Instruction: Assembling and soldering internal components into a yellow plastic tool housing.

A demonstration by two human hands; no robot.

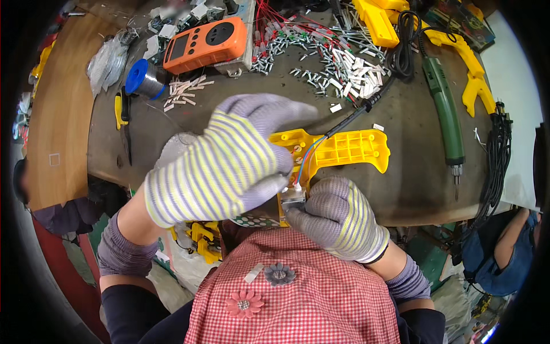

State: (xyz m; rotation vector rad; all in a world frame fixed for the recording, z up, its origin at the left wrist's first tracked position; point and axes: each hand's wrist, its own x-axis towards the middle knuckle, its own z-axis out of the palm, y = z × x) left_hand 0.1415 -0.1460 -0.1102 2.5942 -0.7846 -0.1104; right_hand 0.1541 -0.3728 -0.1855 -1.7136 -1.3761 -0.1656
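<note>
A yellow plastic half-shell [349, 150] with a ribbed handle lies on the bench in front of me. A black cable [348, 120] enters it from the far right and splits into blue and red wires [305, 163]. At the shell's near end sits a small silver-and-black part [294, 199], with a white wire end at its top. My right hand [341, 218], in a striped glove, pinches this part at its lower right. My left hand [229, 160], gloved likewise, hovers over the shell's left side, upper fingers stretched rightward, thumb beside the part. Its palm side is hidden.
An orange meter [205, 45], a blue solder spool [145, 79] and yellow-handled pliers [122, 123] are at left. Screws and white sleeves [358, 71] lie scattered at the back. A green electric screwdriver [444, 114] and black cables [497, 155] lie at right.
</note>
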